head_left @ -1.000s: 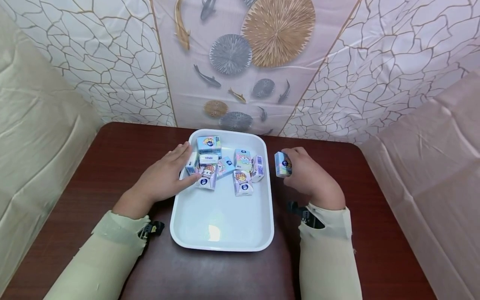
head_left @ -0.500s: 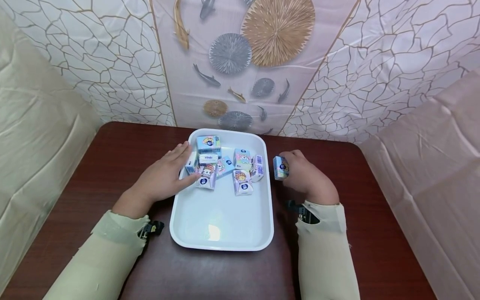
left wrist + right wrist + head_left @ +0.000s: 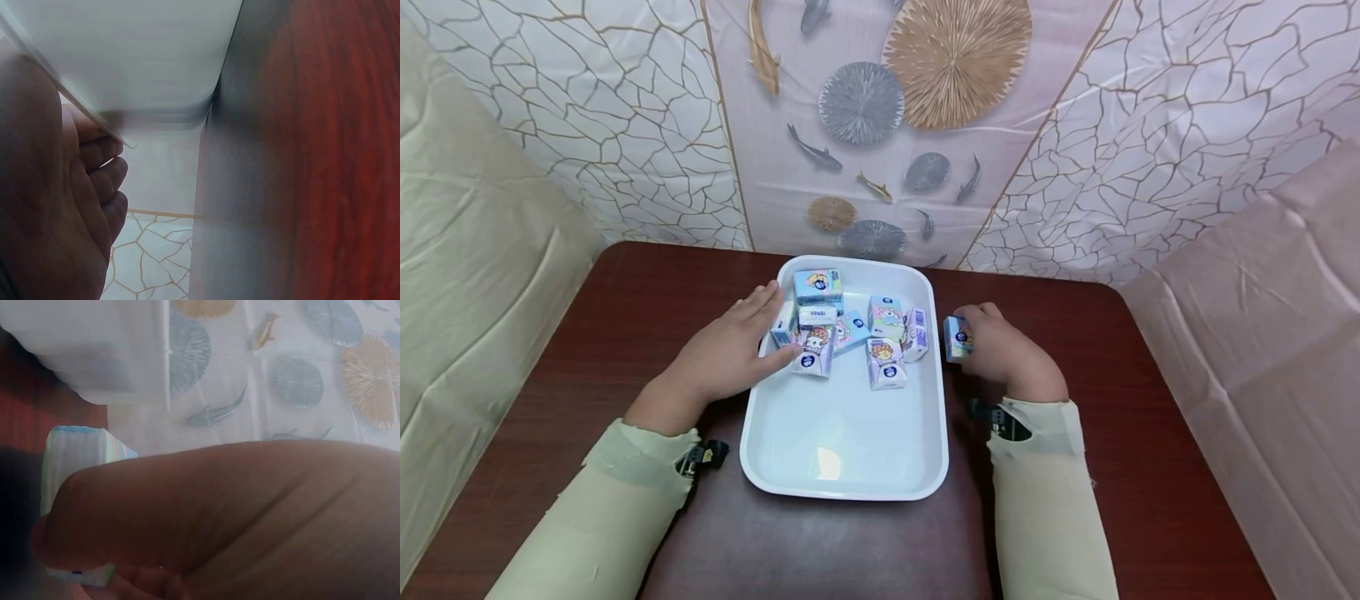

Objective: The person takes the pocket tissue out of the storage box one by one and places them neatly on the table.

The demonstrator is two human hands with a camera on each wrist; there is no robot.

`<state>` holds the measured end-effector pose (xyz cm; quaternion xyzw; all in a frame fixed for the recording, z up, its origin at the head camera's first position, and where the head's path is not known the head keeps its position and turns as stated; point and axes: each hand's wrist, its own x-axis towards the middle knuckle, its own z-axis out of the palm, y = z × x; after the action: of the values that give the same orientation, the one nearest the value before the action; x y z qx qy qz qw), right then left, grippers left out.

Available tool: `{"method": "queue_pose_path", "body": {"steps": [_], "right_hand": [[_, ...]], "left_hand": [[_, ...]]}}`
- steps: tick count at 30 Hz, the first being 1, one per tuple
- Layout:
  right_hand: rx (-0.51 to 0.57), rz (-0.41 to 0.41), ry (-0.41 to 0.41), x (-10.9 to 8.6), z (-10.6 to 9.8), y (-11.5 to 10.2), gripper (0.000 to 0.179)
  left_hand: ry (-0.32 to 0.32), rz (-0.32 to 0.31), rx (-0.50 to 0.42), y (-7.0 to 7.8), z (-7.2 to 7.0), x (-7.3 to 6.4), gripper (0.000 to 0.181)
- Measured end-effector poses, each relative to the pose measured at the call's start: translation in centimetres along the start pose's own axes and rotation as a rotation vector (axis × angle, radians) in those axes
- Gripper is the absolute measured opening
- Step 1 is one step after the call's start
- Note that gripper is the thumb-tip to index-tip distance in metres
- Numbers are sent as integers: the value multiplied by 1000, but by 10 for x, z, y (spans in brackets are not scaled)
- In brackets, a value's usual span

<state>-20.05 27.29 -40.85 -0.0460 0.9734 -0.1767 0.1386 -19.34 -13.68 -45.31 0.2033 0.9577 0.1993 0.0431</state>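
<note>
My right hand grips a small blue tissue pack just outside the right rim of a white tray. In the right wrist view the thumb lies across the pale end of that pack. My left hand rests on the tray's left rim with its fingers extended, the thumb reaching over the inside. Under the rim, in the left wrist view, the fingers of the left hand show from the palm side. Near the left thumb lies a purple tissue pack with a cartoon figure.
Several more tissue packs lie in the tray's far half, among them a blue pack at the back left and a purple-white pack on the right. The tray stands on a dark red-brown table, with a patterned cloth hanging behind.
My right hand has moved left and slightly toward the tray's right rim, carrying the blue tissue pack. The left hand and the packs in the tray have stayed put.
</note>
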Motion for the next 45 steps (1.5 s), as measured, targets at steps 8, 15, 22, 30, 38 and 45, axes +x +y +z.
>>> {"method": "queue_pose_path", "body": {"steps": [8,15,22,30,38,45], "right_hand": [[-19,9,-21,5,6,0,79],[-12,27,-41,9,10,5,80],[-20,26,-52,11,13,6,80],[-17,29,-51,8,14,5,79],[-12,35,-47,9,15,5,79],[-2,43,-63,10,14,4,82]], "left_hand": [[-7,-5,4,1,-2,0,107],[-7,-5,2,0,-1,2,107],[-5,-9,2,0,0,1,107],[-6,-8,-6,1,0,1,105],[-6,-5,-4,1,-1,0,106],[-14,-11,-6,2,-2,-1,105]]}}
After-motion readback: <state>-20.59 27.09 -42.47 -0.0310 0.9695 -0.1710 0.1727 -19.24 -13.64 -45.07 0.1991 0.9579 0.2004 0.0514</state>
